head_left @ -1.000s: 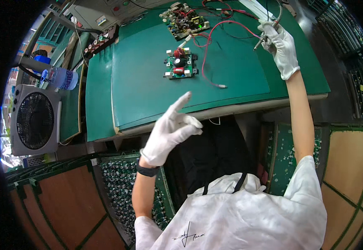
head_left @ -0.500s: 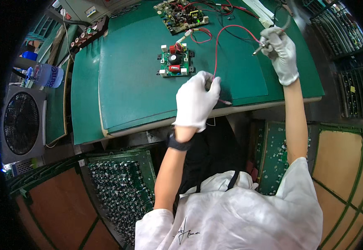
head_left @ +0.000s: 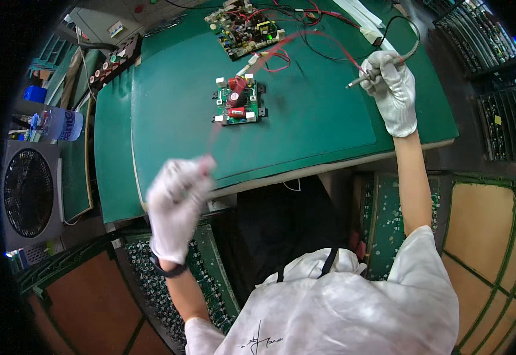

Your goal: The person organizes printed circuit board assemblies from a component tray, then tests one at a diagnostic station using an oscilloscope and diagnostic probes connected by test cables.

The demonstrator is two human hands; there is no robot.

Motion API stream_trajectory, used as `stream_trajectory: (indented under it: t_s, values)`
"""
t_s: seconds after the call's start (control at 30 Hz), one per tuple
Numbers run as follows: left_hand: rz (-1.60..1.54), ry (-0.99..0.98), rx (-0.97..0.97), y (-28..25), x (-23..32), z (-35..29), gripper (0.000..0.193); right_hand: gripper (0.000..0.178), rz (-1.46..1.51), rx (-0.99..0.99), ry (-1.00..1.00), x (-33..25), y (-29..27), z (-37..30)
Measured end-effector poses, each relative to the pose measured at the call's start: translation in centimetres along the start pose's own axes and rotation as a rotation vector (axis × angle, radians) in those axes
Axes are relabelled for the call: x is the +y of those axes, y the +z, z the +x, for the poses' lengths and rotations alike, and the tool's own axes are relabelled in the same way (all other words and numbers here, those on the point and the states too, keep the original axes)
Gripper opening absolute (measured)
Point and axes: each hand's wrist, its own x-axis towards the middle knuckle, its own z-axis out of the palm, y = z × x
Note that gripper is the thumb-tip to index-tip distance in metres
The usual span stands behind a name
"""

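My left hand (head_left: 178, 201), in a white glove, is smeared by motion over the table's front edge. Its fingers look closed on a thin red wire (head_left: 314, 34), which sweeps in a blurred arc across to my right hand. My gloved right hand (head_left: 391, 92), above the table's right side, is closed round a slim metal-tipped probe (head_left: 354, 83) with a dark coiled cord (head_left: 413, 48). The red wire runs to the fingers there too. Between the hands, a small green circuit board (head_left: 237, 100) with red and black parts lies on the mat.
A larger populated circuit board (head_left: 244, 29) with a lit green spot sits at the back amid loose leads. The green mat (head_left: 305, 127) covers the table. Board racks (head_left: 509, 118) stand at right; a fan (head_left: 28, 192) and a plastic bottle (head_left: 63, 124) are at left. Trays of boards (head_left: 178, 266) flank me.
My left hand has swung left and toward me from beside the small board, drawing the red wire out. My right hand has shifted slightly and still holds the probe. The view has shifted slightly.
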Motion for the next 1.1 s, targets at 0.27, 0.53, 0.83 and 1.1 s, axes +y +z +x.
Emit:
stream_trajectory:
  t_s: [0.27,0.53,0.83,1.1]
  values:
    - [-0.289,-0.139,-0.063,-1.4,-4.7,12.6,0.034,0.024,-0.073,-0.2,0.075,3.7,5.5,1.8]
    - [-0.028,-0.092,-0.159,0.1,-8.1,13.4,0.03,0.027,-0.227,-0.239,0.154,5.8,6.8,1.2]
    - [-0.075,-0.155,-0.163,0.9,-8.1,13.3,0.029,0.027,-0.248,-0.285,0.181,5.6,7.5,0.8]
    - [0.076,-0.059,-0.172,0.6,-9.2,13.3,0.021,0.029,-0.4,-0.333,0.124,7.0,8.2,1.2]
